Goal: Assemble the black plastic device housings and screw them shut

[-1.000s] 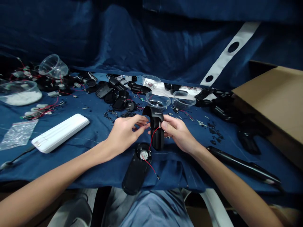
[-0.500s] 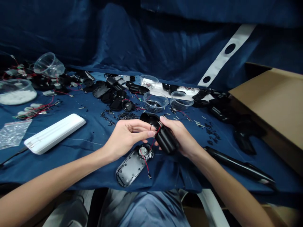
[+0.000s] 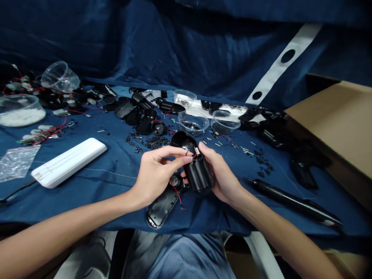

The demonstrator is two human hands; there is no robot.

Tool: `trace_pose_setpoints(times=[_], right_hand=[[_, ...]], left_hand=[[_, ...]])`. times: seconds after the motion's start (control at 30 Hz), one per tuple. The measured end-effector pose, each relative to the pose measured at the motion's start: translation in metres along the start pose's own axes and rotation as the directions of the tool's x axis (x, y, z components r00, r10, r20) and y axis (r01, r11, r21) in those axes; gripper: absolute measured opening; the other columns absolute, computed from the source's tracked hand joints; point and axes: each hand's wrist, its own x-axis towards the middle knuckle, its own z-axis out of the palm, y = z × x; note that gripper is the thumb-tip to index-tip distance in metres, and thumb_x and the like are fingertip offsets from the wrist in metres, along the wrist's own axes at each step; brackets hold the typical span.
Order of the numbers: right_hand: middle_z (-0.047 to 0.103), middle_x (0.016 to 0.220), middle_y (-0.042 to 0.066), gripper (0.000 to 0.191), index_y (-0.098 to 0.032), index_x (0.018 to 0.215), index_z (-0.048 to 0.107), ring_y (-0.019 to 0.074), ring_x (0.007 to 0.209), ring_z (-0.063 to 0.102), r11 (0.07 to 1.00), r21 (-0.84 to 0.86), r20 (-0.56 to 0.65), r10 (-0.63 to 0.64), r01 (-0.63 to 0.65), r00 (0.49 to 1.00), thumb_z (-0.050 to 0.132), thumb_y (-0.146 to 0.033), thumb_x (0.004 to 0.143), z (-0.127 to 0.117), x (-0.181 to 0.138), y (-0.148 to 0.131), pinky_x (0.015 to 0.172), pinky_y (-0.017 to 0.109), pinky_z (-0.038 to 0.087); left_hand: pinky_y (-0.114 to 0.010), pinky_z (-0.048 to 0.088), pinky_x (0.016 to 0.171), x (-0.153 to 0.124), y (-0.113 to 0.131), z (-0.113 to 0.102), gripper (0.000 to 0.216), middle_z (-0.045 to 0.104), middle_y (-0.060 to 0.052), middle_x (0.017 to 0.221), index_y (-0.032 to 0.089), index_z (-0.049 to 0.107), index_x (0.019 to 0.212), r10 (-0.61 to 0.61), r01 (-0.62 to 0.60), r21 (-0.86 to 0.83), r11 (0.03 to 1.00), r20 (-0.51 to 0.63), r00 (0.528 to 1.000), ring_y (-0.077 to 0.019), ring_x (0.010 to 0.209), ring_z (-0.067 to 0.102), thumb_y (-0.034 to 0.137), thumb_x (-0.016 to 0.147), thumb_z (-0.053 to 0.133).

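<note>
My right hand [image 3: 222, 174] is wrapped round a black plastic housing [image 3: 200, 176] with a rounded, hollow upper end. Red and dark wires [image 3: 195, 154] with a small white connector show at the middle of the housing. Against them, my left hand [image 3: 162, 170] is closed in a pinch, thumb and forefinger on the thin wire. Below the hands lies a black cover half [image 3: 162, 207] on the blue cloth, inner side up, with a round part and a loose red wire [image 3: 178, 195] at its upper end. The left fingers partly hide that round part.
A white power bank [image 3: 69, 162] and a plastic bag [image 3: 17, 162] lie at left. Several clear tubs, such as this tub [image 3: 193, 123], stand at the back among black housings. Scattered screws [image 3: 158, 142] lie beyond my hands. A black pen-shaped tool [image 3: 296, 203] and a cardboard box [image 3: 334, 116] are at right.
The housing has turned more upright and shifted slightly left, now covering more of the cover half's round end. My left hand keeps its pinch at the wires.
</note>
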Motion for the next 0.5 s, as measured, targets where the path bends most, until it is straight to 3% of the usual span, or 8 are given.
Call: trace_pose_setpoints(times=[0.2, 0.33, 0.5], right_hand=[[0.079, 0.076, 0.006, 0.048, -0.02, 0.109, 0.076, 0.0203, 0.061, 0.075, 1.0, 0.019, 0.018, -0.022, 0.022, 1.0, 0.059, -0.062, 0.097, 0.003, -0.001, 0.003, 0.06, 0.031, 0.065], [0.08, 0.081, 0.007, 0.05, -0.02, 0.118, 0.074, 0.0225, 0.068, 0.077, 0.999, 0.037, 0.014, -0.032, 0.031, 0.999, 0.059, -0.062, 0.097, 0.005, -0.002, 0.004, 0.063, 0.034, 0.066], [0.08, 0.081, 0.007, 0.052, -0.02, 0.12, 0.074, 0.0231, 0.067, 0.077, 0.998, 0.049, 0.015, -0.038, 0.038, 0.999, 0.059, -0.064, 0.097, 0.006, -0.003, 0.005, 0.062, 0.034, 0.066]], left_hand=[[-0.022, 0.053, 0.064, -0.001, -0.006, 0.002, 0.004, 0.082, -0.002, 0.086, 0.02, 0.086, 0.087, 0.12, -0.118, 0.065, 0.991, -0.041, 0.992, -0.0138, 0.076, 0.071, 0.018, 0.083, 0.085], [-0.022, 0.052, 0.056, 0.001, -0.011, 0.002, 0.006, 0.08, -0.003, 0.085, 0.019, 0.086, 0.086, 0.145, -0.144, 0.039, 0.989, -0.041, 0.989, -0.0104, 0.061, 0.065, 0.023, 0.082, 0.086], [-0.021, 0.049, 0.051, 0.001, -0.015, 0.004, 0.004, 0.075, -0.002, 0.078, 0.02, 0.086, 0.086, 0.237, -0.231, 0.091, 0.969, -0.063, 0.97, -0.0091, 0.056, 0.062, 0.022, 0.082, 0.087]])
